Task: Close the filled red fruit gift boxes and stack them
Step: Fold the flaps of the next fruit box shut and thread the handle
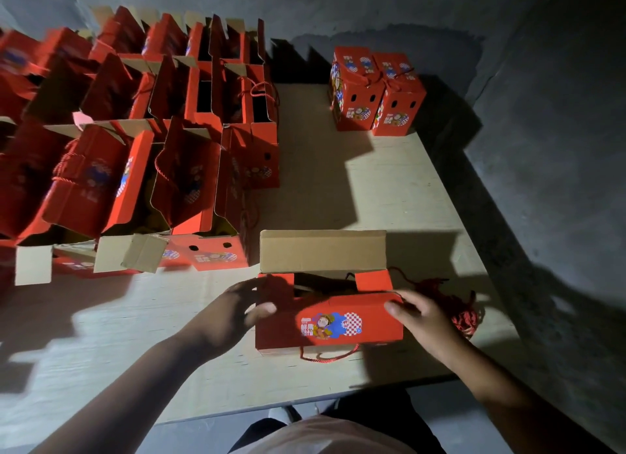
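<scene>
The red printed cardboard gift box (328, 321) sits near the tabletop's (389, 189) front edge, long axis running left-right, its brown flap (322, 251) upright on the far side. Left hand (233, 313) and right hand (423, 321) grip its opposite ends, fingers curled around them.

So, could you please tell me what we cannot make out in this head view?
- Contents of the box being closed: opening in shadow, behind its front flap.
- Open boxes at left: motion-blurred, cut by the frame edge; fill unseen.
- Closed boxes at the far corner: print too small to read.
- Left hand fingers: partly behind the box side.
</scene>
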